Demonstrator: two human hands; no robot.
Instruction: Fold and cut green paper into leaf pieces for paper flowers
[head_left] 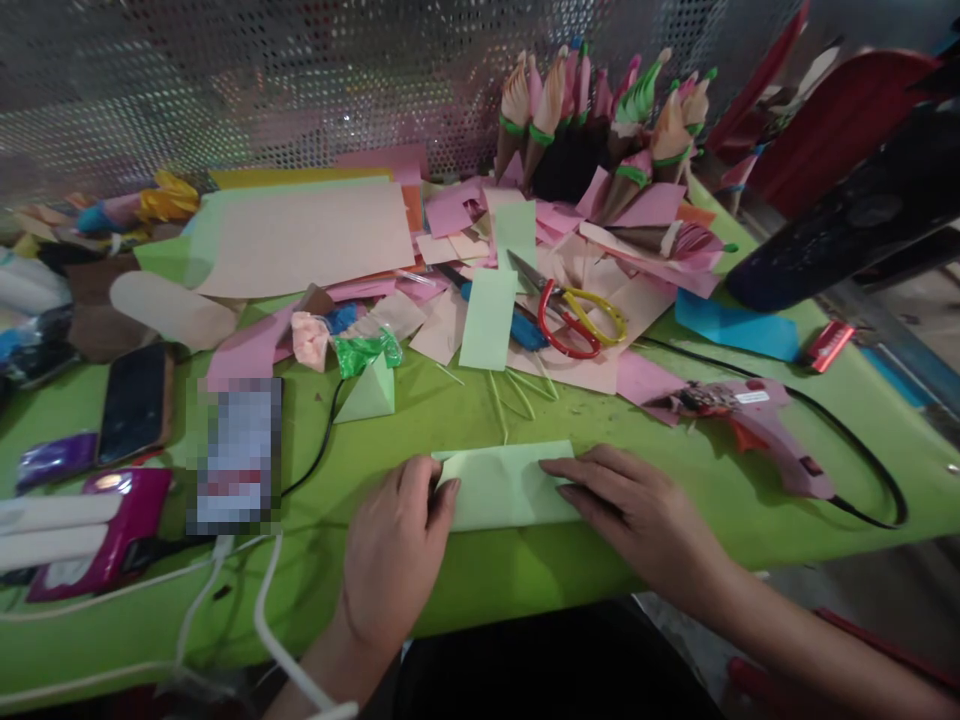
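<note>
A folded strip of light green paper [504,488] lies flat near the front edge of the table. My left hand [401,545] grips its left end, thumb on top and the fingers curled at the edge. On the right end rests my right hand [637,510], its fingers stretched over the paper and pressing lightly on it. Just beyond are thin green strips [517,395] and a light green paper rectangle [487,320]. A small folded green paper piece [371,390] stands to the left of them.
Scissors with red and yellow handles [574,320] lie on paper scraps. A pink glue gun [772,420] with a black cord is at right. Paper ice cream cones [600,110] stand behind. Two phones, one a dark phone [135,400], and white cables [270,620] are at left.
</note>
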